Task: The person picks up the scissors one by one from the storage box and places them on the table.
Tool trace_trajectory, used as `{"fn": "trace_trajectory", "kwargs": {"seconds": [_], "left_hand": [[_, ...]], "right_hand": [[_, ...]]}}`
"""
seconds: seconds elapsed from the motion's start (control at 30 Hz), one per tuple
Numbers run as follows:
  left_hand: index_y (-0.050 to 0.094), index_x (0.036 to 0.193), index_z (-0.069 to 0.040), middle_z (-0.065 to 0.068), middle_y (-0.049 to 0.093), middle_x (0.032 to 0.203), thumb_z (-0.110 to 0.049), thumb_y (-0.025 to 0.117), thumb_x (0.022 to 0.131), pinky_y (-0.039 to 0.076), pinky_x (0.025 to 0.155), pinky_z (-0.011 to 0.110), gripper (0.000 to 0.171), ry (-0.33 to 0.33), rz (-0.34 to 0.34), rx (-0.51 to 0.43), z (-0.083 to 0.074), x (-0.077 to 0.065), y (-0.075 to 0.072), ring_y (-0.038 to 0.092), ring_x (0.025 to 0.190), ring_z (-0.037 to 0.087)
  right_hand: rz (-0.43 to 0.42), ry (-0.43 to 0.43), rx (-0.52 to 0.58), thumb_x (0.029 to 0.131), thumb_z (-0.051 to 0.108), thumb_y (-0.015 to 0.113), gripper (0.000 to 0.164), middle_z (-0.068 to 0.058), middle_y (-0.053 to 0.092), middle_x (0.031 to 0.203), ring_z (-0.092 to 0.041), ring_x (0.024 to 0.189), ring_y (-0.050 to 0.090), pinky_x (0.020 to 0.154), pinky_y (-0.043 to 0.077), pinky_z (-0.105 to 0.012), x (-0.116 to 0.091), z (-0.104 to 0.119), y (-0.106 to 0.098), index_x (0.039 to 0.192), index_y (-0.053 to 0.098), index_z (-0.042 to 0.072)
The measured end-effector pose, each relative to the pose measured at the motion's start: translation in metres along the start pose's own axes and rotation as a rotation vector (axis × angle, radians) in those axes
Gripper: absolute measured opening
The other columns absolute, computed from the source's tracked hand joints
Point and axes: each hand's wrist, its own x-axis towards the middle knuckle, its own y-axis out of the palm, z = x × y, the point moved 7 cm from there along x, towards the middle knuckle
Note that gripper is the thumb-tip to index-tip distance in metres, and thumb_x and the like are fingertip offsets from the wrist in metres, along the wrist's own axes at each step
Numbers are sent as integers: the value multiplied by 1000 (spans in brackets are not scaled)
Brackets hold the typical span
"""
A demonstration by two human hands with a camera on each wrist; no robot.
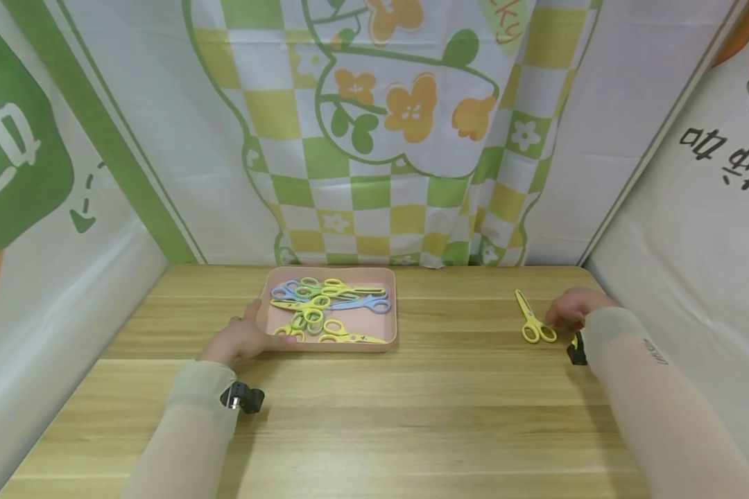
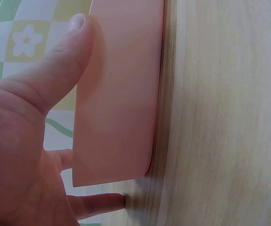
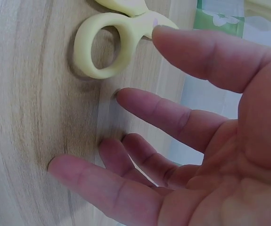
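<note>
A pink tray [image 1: 383, 346] holds several scissors with yellow, green and blue handles. At its near left corner is my left hand [image 1: 242, 339], the thumb [image 2: 55, 66] extended along the tray's front rim and the other fingers along its left side. One straight fingertip meets the table there. Off to the right, a yellow pair of scissors [image 1: 529, 320] lies on the table, blades pointing away. Just right of its handles is my right hand [image 1: 577, 307], fingers spread and holding nothing. In the right wrist view the thumb [image 3: 196, 52] overlaps the scissors, while the other fingertips are close over the wood.
Beneath everything is a wooden table [image 1: 424, 416]. A checked, flower-printed cloth [image 1: 387, 208] hangs behind its back edge. Printed white sheets stand at the left and right sides. Black wrist cameras sit on both sleeves.
</note>
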Motion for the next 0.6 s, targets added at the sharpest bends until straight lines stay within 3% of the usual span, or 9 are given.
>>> {"fn": "trace_trajectory", "kwargs": {"seconds": [0.13, 0.23, 0.3, 0.4, 0.5, 0.6], "left_hand": [[-11, 156, -2, 49, -2, 149, -60, 78, 77, 15, 105, 74, 133, 1, 2, 8, 0, 0, 0, 6, 136, 65], [-11, 156, -2, 49, -2, 148, -62, 78, 76, 16, 105, 73, 134, -3, 2, 18, 0, 1, -1, 7, 136, 65], [-11, 156, -1, 49, -1, 148, -63, 78, 76, 17, 105, 73, 134, -4, 2, 26, 0, 0, -1, 8, 135, 65], [-11, 156, 0, 51, 0, 147, -63, 77, 77, 18, 104, 74, 134, 0, 0, 39, -1, -1, -2, 10, 134, 66], [-11, 156, 0, 50, 0, 147, -64, 78, 75, 18, 104, 73, 136, 4, -2, 26, 0, -2, -2, 9, 135, 66], [-11, 156, -1, 48, -2, 149, -64, 80, 73, 15, 105, 73, 138, 4, -3, -8, 2, -2, -2, 6, 136, 64]], "right_hand": [[17, 8, 23, 79, 19, 68, 20, 0, 51, 67, -18, 68, 52, 66, 47, -31, 1, 1, 1, 65, 56, 12], [33, 7, 89, 82, 17, 66, 17, 0, 52, 72, -17, 71, 53, 70, 50, -33, 2, 1, 3, 70, 56, 10], [36, 11, 133, 84, 17, 64, 17, -7, 57, 83, -22, 81, 56, 77, 52, -37, 1, 1, 3, 81, 59, 1], [30, 30, 178, 89, 22, 62, 43, -26, 58, 114, -35, 106, 56, 88, 51, -44, -3, 1, 3, 111, 56, -15], [30, 59, 166, 93, 30, 58, 66, -37, 44, 137, -47, 122, 47, 91, 50, -46, -6, -2, 3, 131, 42, -22], [55, 74, 147, 97, 35, 53, 75, -40, 30, 146, -53, 131, 36, 90, 50, -46, -9, -3, 5, 138, 32, -24]]}}
